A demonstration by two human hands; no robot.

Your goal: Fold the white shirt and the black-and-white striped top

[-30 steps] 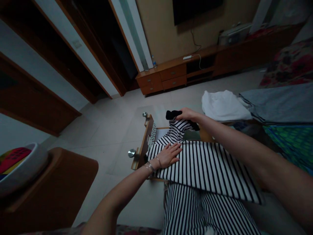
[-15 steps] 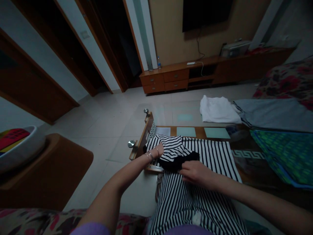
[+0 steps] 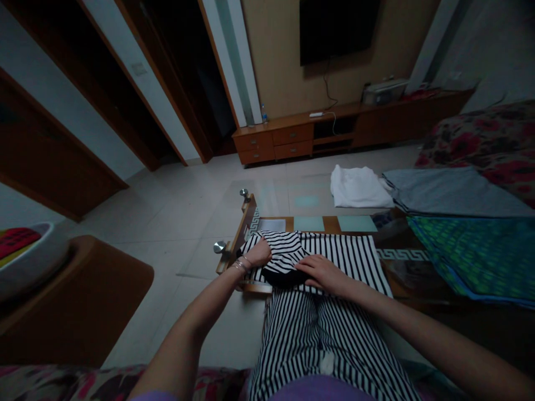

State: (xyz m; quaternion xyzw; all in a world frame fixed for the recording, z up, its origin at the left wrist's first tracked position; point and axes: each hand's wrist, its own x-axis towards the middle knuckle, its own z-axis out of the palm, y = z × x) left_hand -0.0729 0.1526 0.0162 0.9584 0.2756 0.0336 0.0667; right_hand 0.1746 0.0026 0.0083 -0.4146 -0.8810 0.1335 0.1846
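A black-and-white striped garment (image 3: 343,250) lies across a low wooden-framed table (image 3: 313,224), and its lower length (image 3: 321,334) hangs down over the near edge toward my lap. A bunched striped part with black trim (image 3: 282,273) sits folded on top of it. My left hand (image 3: 259,253), with thin bangles at the wrist, grips the left side of that bunch. My right hand (image 3: 320,274) lies over the black trim, fingers together, pressing the fabric against the garment. The two hands are close together.
A folded white cloth (image 3: 357,187) lies on the tiled floor beyond the table. To the right are a grey cloth (image 3: 449,192), a green-blue patterned cloth (image 3: 472,256) and floral bedding (image 3: 472,145). A brown side table (image 3: 79,295) holding a white bowl (image 3: 25,256) stands at left.
The black-trimmed part has gone from the far side of the garment to a bunch on top of it. My hands have come together over it, and the view has tilted level.
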